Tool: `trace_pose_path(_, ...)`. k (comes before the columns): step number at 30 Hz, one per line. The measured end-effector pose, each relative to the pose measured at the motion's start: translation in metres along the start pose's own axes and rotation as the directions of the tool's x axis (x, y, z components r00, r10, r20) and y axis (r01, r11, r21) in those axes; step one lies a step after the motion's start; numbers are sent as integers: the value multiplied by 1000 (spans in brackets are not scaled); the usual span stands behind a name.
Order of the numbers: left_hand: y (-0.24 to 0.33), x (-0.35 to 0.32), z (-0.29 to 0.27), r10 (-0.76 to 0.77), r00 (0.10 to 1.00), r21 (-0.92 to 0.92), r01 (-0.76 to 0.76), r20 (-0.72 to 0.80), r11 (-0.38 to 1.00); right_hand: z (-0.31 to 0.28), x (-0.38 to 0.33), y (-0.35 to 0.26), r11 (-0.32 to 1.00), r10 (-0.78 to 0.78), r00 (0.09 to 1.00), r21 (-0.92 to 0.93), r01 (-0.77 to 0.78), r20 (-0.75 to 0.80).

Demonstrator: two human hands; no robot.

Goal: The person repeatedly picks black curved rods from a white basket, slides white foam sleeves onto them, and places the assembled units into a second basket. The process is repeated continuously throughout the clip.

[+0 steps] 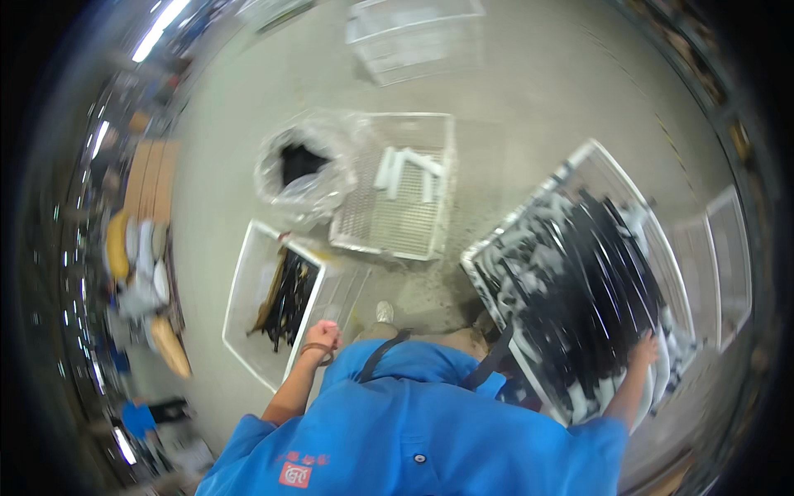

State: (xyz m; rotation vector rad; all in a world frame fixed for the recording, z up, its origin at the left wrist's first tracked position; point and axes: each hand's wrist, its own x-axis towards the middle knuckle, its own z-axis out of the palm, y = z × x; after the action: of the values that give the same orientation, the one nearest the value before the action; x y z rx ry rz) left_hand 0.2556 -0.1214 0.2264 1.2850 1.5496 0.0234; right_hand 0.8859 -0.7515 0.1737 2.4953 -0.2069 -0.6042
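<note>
My left hand [324, 334], a band round its wrist, is held in front of my body beside the left crate [311, 318]. Its fingers are curled into a fist, and nothing shows in them. Over to the right, my right hand [643, 349] reaches into a large white crate [523, 217]. Its fingers look stretched out and rest at the edge of long, glossy black strips [600, 281], next to white foam-like wrapping [659, 372]. The strips lie side by side, with more white wrapping around their ends. Blur hides whether the right fingertips touch a strip.
Dark thin pieces [289, 302] lie in the left crate. Ahead stand a clear plastic bag [273, 169] with something black inside and a mesh crate [442, 211] holding several white pieces [403, 169]. Another white crate [413, 45] is farther off. Cartons [150, 183] stand at left.
</note>
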Motion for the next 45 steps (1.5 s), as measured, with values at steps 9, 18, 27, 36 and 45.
trace_pose_path(9,-154,78,-94,-194,977,-225,210,93,951,-155,-334,-370,162,-719,391,409,898,-574)
trace_pose_path(18,-288,84,-204,-521,841,-556,367,-144,746,-131,-741,-722,-668,-744,-604,-313,675,286)
trace_pose_path(27,-383,-77,-28,-848,530,-992,97,-14,77,12,-861,-1014,-735,-646,-687,-513,444,332)
trace_pose_path(36,-378,-175,95,-530,284,-581,136,799,-802,151,-881,-1237,-527,-844,-465,-578,623,268)
trace_pose_path(45,-340,-114,56,-867,237,-744,636,440,-204,62,-900,-1104,-708,-705,-699,-169,685,119)
